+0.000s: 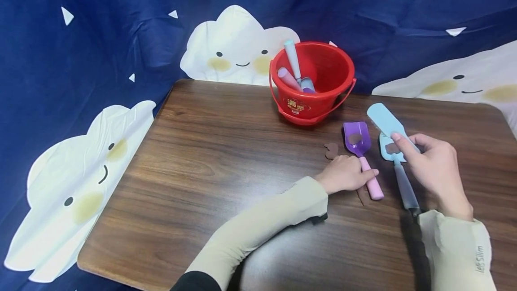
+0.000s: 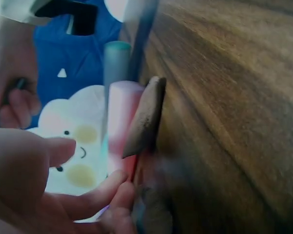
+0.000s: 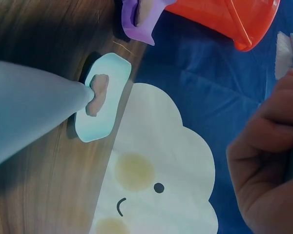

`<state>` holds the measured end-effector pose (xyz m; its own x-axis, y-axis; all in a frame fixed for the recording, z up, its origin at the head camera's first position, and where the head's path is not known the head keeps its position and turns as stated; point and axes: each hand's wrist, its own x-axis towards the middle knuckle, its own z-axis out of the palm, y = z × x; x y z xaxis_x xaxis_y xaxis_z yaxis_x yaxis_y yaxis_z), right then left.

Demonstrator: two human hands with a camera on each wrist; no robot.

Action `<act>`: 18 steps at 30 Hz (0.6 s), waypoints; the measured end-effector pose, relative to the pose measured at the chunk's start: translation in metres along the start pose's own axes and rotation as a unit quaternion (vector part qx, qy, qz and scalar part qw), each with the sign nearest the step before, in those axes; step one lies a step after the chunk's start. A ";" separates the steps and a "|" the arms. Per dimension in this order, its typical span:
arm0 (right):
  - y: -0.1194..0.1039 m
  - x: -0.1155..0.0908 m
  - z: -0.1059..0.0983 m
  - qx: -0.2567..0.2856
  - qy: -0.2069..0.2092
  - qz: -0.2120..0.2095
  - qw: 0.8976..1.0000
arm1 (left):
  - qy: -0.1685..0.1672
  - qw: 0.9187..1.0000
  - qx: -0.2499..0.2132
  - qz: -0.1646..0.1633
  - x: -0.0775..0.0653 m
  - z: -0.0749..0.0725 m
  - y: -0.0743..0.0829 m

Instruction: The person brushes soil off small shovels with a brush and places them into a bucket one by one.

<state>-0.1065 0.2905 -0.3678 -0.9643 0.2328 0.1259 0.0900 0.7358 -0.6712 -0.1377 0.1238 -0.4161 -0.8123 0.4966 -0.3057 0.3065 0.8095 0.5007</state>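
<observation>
My right hand (image 1: 438,165) pinches a light blue brush (image 1: 385,119) by its handle, raised above the table. Its white bristles (image 3: 284,56) show in the right wrist view. Under it lies a light blue toy spade (image 1: 405,187) with a brown piece (image 3: 100,95) on its blade. My left hand (image 1: 343,173) is low at the pink handle (image 1: 374,187) of a purple toy shovel (image 1: 357,134). The thumb lies across that handle in the head view. In the left wrist view, thumb and fingers are apart, fingertips near a brown strip (image 2: 145,117).
A red bucket (image 1: 311,109) stands at the back, with several toy tool handles (image 1: 291,57) in it. Another brown piece (image 1: 332,151) lies left of the purple shovel. A blue curtain (image 1: 133,35) with white clouds hangs behind the wooden table (image 1: 202,147).
</observation>
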 end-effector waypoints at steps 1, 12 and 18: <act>0.000 0.000 0.000 0.000 -0.002 -0.001 1.000 | -0.008 1.000 -0.002 -0.010 0.001 0.001 0.002; -0.004 -0.002 0.003 -0.001 -0.014 0.002 1.000 | -0.001 0.997 0.068 -0.040 0.018 0.012 0.015; -0.004 -0.001 0.005 -0.007 -0.013 0.003 1.000 | 0.000 0.998 0.040 -0.056 0.025 0.012 0.015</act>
<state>-0.1068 0.2841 -0.3687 -0.9698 0.2210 0.1036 0.0986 0.7431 -0.6619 -0.1478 0.1521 -0.4265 -0.8440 0.4014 -0.3558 0.2527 0.8826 0.3963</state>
